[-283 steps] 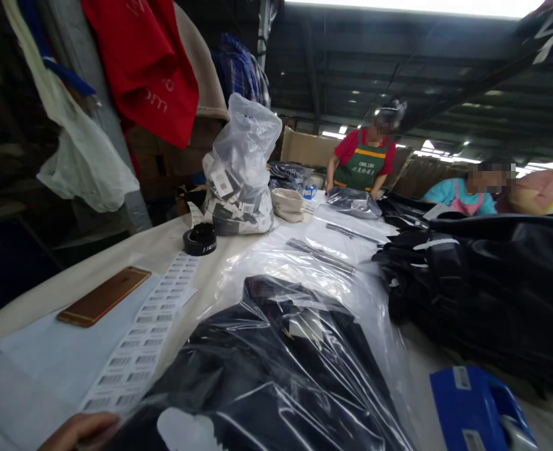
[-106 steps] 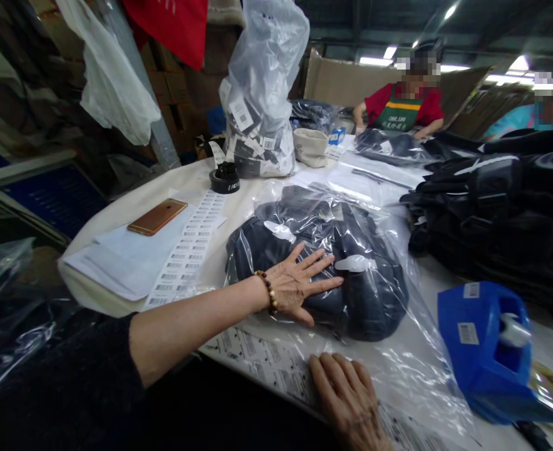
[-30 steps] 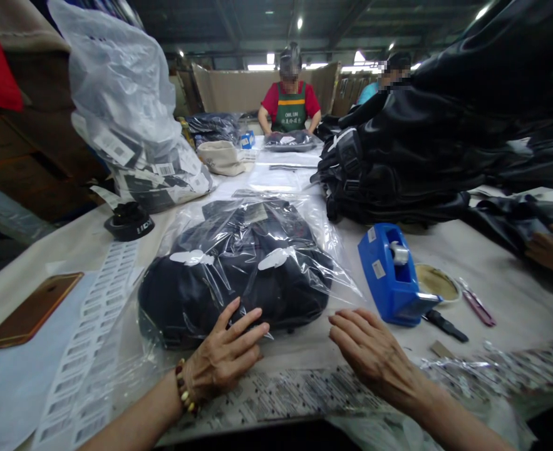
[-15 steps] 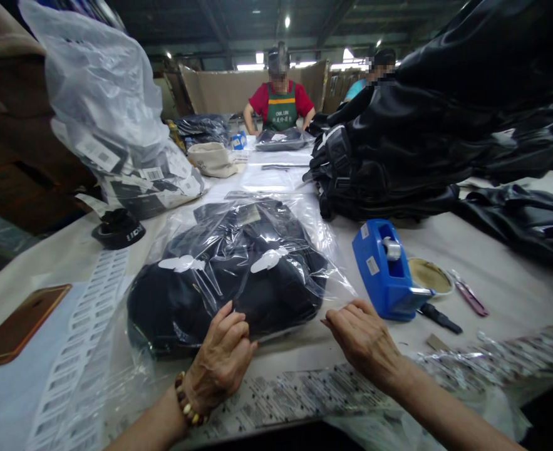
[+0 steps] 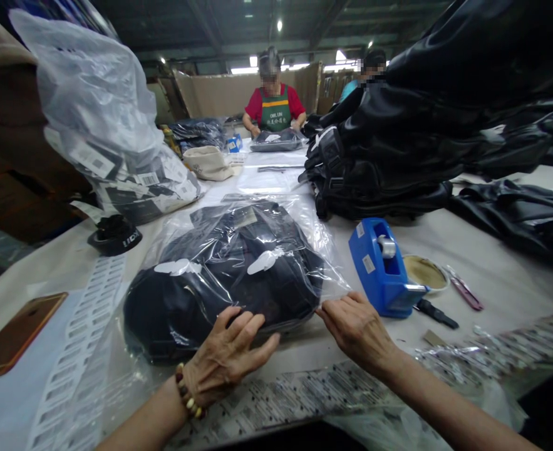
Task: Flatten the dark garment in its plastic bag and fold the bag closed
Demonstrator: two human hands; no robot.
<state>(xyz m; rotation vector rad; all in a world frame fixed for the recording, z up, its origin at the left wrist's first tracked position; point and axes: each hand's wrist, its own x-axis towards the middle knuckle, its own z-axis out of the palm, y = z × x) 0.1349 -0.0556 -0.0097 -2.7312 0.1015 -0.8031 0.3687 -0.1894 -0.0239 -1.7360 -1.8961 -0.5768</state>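
Note:
A black bag (image 5: pixel 196 313) lies inside a clear plastic bag (image 5: pixel 238 241), with two white patches showing on its front. My left hand (image 5: pixel 227 354), a beaded bracelet at its wrist, rests at the near edge of the packed bag; its fingers are apart and the thumb points right. At the near right corner, my right hand (image 5: pixel 351 326) is closed, its fingertips pinching the edge of the clear plastic. A blue tape dispenser (image 5: pixel 372 275) stands just beyond my right hand.
Black bags (image 5: pixel 398 138) are piled high on the right. A plastic sack of labels (image 5: pixel 135 169), a black roll (image 5: pixel 114 235), a phone-like brown case (image 5: pixel 17 335) and label sheets (image 5: pixel 76 332) lie left. A pink cutter (image 5: pixel 464 288) is right. A co-worker (image 5: pixel 273 106) stands opposite.
My left hand has opened from a closed grip and its fingers have spread rightward along the plastic. My right hand has shifted slightly left and stays closed.

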